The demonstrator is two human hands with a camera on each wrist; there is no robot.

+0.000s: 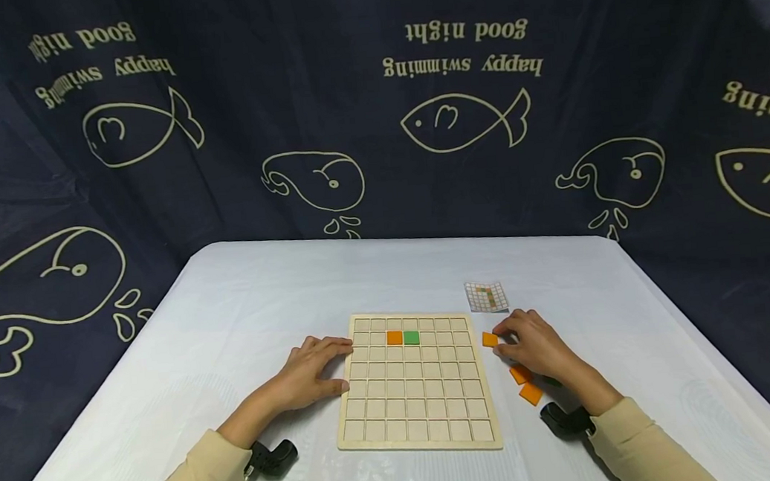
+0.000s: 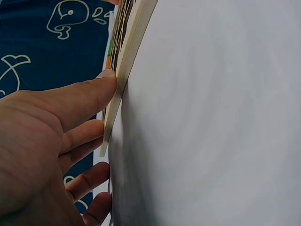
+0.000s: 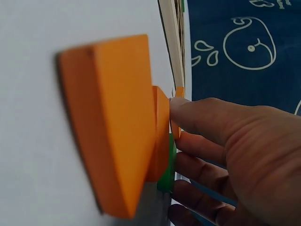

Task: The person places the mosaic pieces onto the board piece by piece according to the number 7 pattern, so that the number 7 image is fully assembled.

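Observation:
A pale wooden grid board lies flat, with an orange tile and a green tile side by side in its second row from the far edge. My left hand rests against the board's left edge, fingers spread and thumb touching the wood, as the left wrist view also shows. Just off the board's right side, my right hand pinches another orange tile by thumb and fingertips. Two loose orange tiles lie below that hand. A green tile beside them is mostly hidden.
A small printed card with a coloured grid pattern lies beyond the board's far right corner. White cloth covers the table. Behind the table hangs a dark blue curtain with fish and whale drawings.

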